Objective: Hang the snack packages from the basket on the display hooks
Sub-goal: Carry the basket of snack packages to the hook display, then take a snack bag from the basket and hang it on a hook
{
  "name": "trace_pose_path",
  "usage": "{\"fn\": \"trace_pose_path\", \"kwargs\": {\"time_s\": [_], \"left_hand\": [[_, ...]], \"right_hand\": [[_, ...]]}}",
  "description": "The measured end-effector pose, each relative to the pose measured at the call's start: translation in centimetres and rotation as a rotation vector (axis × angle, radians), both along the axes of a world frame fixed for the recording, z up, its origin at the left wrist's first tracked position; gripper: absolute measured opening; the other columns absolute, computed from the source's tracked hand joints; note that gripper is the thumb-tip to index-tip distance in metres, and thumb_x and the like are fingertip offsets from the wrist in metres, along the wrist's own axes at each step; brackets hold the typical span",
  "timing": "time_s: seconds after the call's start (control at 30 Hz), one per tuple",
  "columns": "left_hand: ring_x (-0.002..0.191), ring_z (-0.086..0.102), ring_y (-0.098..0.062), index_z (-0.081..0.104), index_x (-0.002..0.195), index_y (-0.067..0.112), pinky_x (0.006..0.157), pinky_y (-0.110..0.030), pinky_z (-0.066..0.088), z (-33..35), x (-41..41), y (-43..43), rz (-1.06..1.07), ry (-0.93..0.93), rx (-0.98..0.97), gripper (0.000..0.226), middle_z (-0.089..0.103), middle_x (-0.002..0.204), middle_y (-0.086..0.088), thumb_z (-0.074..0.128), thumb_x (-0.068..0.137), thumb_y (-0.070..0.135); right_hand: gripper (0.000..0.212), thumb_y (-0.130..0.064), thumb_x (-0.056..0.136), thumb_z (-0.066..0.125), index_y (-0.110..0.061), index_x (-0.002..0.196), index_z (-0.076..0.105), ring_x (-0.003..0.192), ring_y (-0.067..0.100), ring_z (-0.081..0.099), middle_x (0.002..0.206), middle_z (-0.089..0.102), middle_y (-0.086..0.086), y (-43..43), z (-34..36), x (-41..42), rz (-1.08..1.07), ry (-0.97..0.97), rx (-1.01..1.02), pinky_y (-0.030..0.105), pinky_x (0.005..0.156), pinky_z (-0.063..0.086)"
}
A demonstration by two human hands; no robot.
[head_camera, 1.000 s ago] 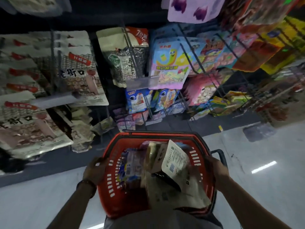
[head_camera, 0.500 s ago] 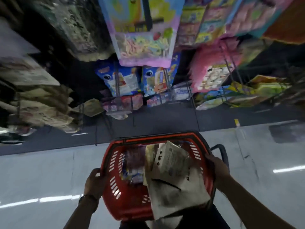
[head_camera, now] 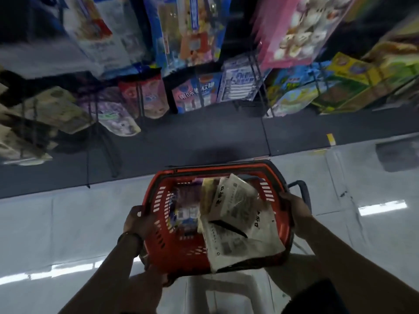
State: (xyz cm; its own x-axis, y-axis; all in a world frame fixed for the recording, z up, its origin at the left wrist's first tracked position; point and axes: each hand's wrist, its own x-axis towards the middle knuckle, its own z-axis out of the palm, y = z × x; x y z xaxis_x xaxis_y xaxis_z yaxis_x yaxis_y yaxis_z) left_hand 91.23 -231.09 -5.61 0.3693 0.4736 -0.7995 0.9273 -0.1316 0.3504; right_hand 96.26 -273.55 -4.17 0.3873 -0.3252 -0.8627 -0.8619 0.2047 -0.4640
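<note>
Dim aisle; hanging packages (head_camera: pixel 195 30) motion-blurred, edges bowed; ceiling-light glare streaks on glossy floor (head_camera: pixel 68 223).

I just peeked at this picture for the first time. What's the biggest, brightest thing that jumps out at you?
The red basket jumps out first, low in the middle, with the left hand and right hand each holding a side. Big white snack packages are piled inside it and poke over the near rim. Above, across the dark floor strip, colourful hanging packs fill the display, with a pink pack brightest at the upper right.
</note>
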Motion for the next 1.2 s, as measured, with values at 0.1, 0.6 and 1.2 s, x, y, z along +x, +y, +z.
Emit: {"fn": "trace_pose_path", "kwargs": {"time_s": [0.1, 0.6, 1.2], "left_hand": [[0.087, 0.068, -0.029, 0.059, 0.121, 0.029, 0.088, -0.043, 0.058, -4.4, -0.6, -0.5, -0.04, -0.018, 0.037, 0.042, 0.072, 0.098, -0.006, 0.079, 0.084, 0.034], [0.128, 0.053, -0.045, 0.051, 0.142, 0.018, 0.108, -0.047, 0.045, -1.6, -3.6, -5.1, -0.564, -0.211, 0.437, 0.07, 0.052, 0.141, -0.021, 0.072, 0.086, 0.054], [0.108, 0.064, -0.021, 0.055, 0.139, 0.021, 0.09, -0.03, 0.052, 1.0, -3.5, -17.1, -0.685, -0.275, 0.011, 0.05, 0.066, 0.128, -0.003, 0.068, 0.095, 0.04]], "right_hand": [[0.057, -0.037, 0.066, 0.085, -0.01, 0.116, 0.081, 0.105, 0.044, 0.075, 0.111, 0.079, 0.022, -1.1, -5.0, -0.5, 0.073, -0.002, 0.054, 0.06, 0.108, 0.053], [0.057, -0.048, 0.082, 0.068, -0.014, 0.128, 0.068, 0.117, 0.041, 0.067, 0.129, 0.07, 0.021, 1.8, -3.9, -4.6, 0.673, -0.24, -0.671, 0.045, 0.103, 0.056], [0.053, -0.034, 0.1, 0.064, -0.018, 0.149, 0.055, 0.131, 0.03, 0.061, 0.146, 0.062, 0.007, 5.1, -3.4, -10.2, 1.145, -0.359, -0.386, 0.031, 0.104, 0.049]]}}
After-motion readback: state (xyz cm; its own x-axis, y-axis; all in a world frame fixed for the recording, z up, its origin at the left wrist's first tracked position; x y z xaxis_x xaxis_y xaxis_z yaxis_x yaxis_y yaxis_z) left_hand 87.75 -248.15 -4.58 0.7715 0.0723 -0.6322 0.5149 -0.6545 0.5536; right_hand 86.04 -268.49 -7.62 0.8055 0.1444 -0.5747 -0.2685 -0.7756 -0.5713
